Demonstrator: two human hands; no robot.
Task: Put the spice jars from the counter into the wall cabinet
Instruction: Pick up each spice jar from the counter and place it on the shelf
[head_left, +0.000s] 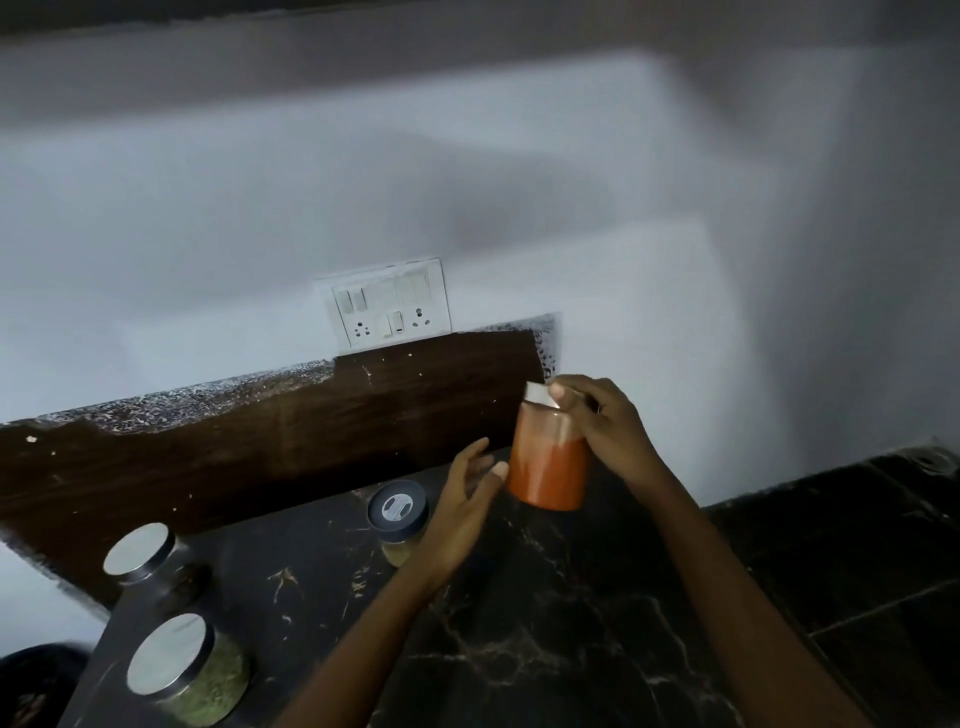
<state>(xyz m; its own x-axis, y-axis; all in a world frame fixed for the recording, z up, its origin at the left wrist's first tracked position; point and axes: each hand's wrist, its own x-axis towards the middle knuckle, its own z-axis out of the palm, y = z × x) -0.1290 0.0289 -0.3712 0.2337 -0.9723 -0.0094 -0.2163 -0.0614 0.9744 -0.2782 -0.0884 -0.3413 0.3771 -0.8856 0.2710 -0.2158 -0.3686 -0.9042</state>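
Note:
My right hand (605, 423) grips the white lid of a tall jar of orange-red powder (548, 465), held just above the black marble counter (545, 613). My left hand (467, 499) is open beside the jar's lower left, its fingertips close to the glass. A small jar with a dark lid (397, 512) stands partly behind that hand. Two jars with silver lids stand at the left: one with dark contents (143, 558) and one with green herbs (182, 667). The wall cabinet is out of view.
A dark wooden backsplash (260, 441) runs along the back of the counter under a white wall. A switch and socket plate (387, 309) sits above it. The counter turns a corner at the right, with a round drain fitting (935, 460) at the far edge.

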